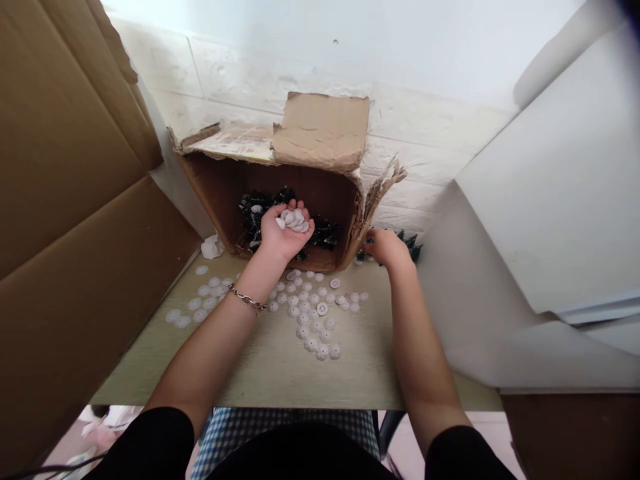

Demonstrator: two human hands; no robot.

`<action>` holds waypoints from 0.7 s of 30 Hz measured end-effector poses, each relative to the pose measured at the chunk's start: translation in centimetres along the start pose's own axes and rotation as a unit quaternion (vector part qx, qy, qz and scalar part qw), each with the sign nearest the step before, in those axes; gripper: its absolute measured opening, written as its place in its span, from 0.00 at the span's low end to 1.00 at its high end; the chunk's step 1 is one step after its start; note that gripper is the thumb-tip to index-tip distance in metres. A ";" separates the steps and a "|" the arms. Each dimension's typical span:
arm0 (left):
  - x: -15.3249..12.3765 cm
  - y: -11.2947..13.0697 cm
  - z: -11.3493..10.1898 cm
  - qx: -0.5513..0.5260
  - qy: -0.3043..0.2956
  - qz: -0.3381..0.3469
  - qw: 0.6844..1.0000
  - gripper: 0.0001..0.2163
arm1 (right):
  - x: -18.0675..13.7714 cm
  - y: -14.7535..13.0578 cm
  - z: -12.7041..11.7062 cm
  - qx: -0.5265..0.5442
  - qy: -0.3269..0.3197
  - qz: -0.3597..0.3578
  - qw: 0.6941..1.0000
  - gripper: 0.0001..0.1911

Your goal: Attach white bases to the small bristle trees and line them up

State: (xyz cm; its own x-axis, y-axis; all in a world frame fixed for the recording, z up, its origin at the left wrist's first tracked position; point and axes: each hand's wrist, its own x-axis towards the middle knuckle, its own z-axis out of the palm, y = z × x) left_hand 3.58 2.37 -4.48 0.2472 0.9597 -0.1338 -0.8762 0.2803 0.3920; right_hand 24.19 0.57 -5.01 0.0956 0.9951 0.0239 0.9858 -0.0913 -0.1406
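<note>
My left hand (286, 230) is palm up at the mouth of a cardboard box lying on its side, fingers curled round a heap of small white discs (294, 219). Dark green miniature trees (253, 207) with white-flecked tips lie inside the box behind it. Just outside the box's right wall, my right hand (387, 248) reaches down with bent fingers among more green trees (413, 247). Its fingertips are partly hidden, and what they pinch cannot be made out. Many round white discs (315, 326) are scattered on the table below and between my forearms, a few turned over.
The worn cardboard box (200, 193) has torn flaps and stands against a white brick-patterned wall. Large cardboard (75, 267) closes off the left side, and white panels (560, 200) the right. A crumpled white piece (213, 247) lies by the box. The pale table (360, 373) ends near my lap.
</note>
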 end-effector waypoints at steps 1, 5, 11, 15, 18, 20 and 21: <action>0.0 0.0 0.0 0.001 0.000 -0.001 1.000 0.06 | -0.1 0.1 -0.2 0.005 0.006 -0.009 1.000 0.13; 0.1 -0.2 -0.1 -0.006 -0.003 -0.006 1.000 0.06 | -0.8 0.4 -1.4 0.024 0.005 -0.043 0.999 0.10; 0.1 -0.6 -0.2 -0.006 -0.014 -0.016 1.000 0.05 | -2.9 -0.1 -3.4 0.138 -0.057 -0.167 0.975 0.16; -0.1 -1.1 -0.1 -0.011 -0.010 -0.028 0.999 0.05 | -3.7 -1.9 -3.6 0.213 -0.058 -0.209 0.953 0.19; -0.3 -1.6 0.1 -0.012 -0.014 -0.043 0.999 0.06 | -4.3 -3.6 -3.3 0.249 0.005 -0.234 0.940 0.18; -0.2 -1.9 0.2 -0.015 -0.015 -0.045 0.999 0.05 | -4.9 -4.6 -3.3 0.264 0.040 -0.256 0.929 0.17; -0.2 -2.0 0.2 -0.020 -0.013 -0.042 0.999 0.05 | -5.1 -5.0 -3.3 0.271 0.054 -0.266 0.923 0.16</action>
State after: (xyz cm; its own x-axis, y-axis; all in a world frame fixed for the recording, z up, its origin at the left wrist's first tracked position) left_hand 5.42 1.66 -5.05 0.3315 0.9329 -0.1405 -0.8672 0.3600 0.3441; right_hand 19.25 -4.22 -1.13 -0.3402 0.8815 0.3275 0.6858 0.4709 -0.5549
